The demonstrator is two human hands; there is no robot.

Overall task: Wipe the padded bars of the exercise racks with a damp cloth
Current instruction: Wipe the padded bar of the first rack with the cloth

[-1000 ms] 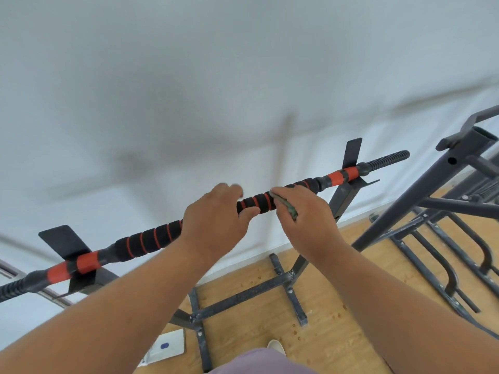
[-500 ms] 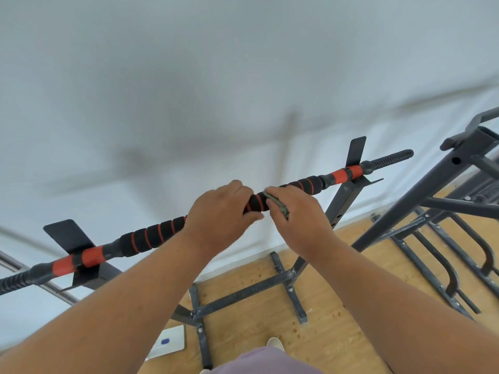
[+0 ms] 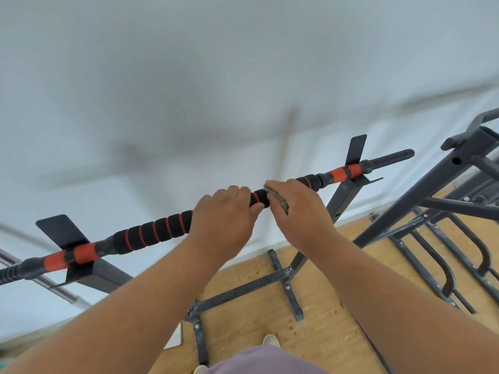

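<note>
Mid-wipe on the middle of the padded bar (image 3: 154, 232).
The left hand (image 3: 224, 225) grips the bar; just beside it the right hand (image 3: 299, 209) clamps the cloth (image 3: 278, 199) around the padding. Which stretches are clean cannot be told; the neighbouring rack (image 3: 432, 190) probably remains.

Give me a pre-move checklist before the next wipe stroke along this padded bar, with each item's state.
1. Left hand grips the padded bar to steady it: ok.
2. Right hand holds the cloth against the bar: ok.
3. Bar seated in both rack brackets: ok.
4. Foam toward the right end free of obstructions: ok.
5. Cloth damp: cannot tell.
</note>
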